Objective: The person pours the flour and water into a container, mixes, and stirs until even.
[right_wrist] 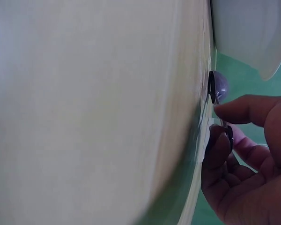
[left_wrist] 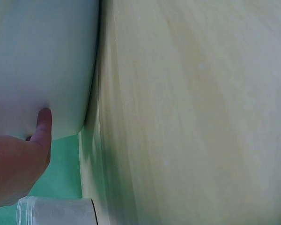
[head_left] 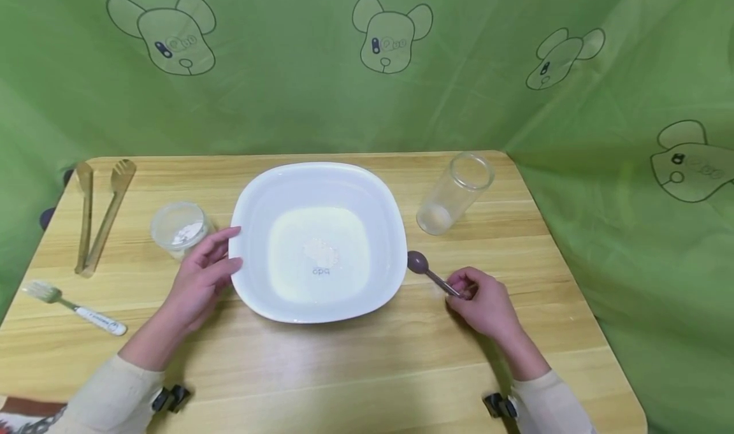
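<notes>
A wide white basin [head_left: 269, 198] stands mid-table, with a small pale patch of something on its bottom. My left hand [head_left: 197, 281] touches the basin's left side with thumb and fingertips; in the left wrist view one finger rests on its outer wall [left_wrist: 42, 61]. To the basin's right, my right hand [head_left: 484, 303] pinches the handle of a dark brown spoon [head_left: 418, 262], whose bowl lies close to the basin. The right wrist view shows thumb and fingers around the handle, the spoon [right_wrist: 220, 86] low by the tabletop.
A clear jar [head_left: 178, 225] with white contents stands behind my left hand. A tall glass [head_left: 453, 195] with something whitish at its bottom is at back right. Wooden tongs [head_left: 103, 224] and a fork with a white handle [head_left: 100, 320] lie at left. Green cloth [head_left: 298, 102] hangs behind the table.
</notes>
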Available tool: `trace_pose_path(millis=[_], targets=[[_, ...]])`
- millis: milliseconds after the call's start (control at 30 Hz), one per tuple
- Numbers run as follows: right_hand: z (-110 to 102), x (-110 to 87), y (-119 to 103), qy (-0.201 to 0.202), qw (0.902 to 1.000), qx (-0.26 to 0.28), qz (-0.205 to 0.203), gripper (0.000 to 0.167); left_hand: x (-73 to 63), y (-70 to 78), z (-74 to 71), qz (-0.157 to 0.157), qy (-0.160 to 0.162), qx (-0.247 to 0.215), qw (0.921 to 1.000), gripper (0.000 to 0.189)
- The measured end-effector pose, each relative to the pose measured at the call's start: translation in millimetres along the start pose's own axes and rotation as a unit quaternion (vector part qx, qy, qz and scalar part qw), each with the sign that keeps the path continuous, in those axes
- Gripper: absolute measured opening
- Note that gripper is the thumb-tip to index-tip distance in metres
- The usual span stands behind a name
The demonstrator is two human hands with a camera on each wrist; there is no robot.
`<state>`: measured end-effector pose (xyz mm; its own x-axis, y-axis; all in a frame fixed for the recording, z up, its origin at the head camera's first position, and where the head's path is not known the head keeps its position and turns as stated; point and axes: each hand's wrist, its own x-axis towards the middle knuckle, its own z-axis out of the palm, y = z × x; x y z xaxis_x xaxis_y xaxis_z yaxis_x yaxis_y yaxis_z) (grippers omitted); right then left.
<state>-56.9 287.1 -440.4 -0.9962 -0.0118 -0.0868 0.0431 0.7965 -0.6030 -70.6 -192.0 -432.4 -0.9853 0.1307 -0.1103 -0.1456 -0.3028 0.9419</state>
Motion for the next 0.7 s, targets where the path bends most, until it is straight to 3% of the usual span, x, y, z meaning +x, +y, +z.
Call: trace_pose_path(millis=[333, 700], targets=[[1.6, -0.1, 2.7, 0.043, 0.9983, -0.021, -0.034, 0.013, 0.4, -0.2, -0.7, -0.002, 0.001, -0.003, 1.0, 0.051], [0.4, 0.6, 7.3, 0.125, 0.99, -0.022, -0.061, 0.008, 0.0, -0.8, -0.6, 0.0, -0.002, -0.003, 1.0, 0.049]])
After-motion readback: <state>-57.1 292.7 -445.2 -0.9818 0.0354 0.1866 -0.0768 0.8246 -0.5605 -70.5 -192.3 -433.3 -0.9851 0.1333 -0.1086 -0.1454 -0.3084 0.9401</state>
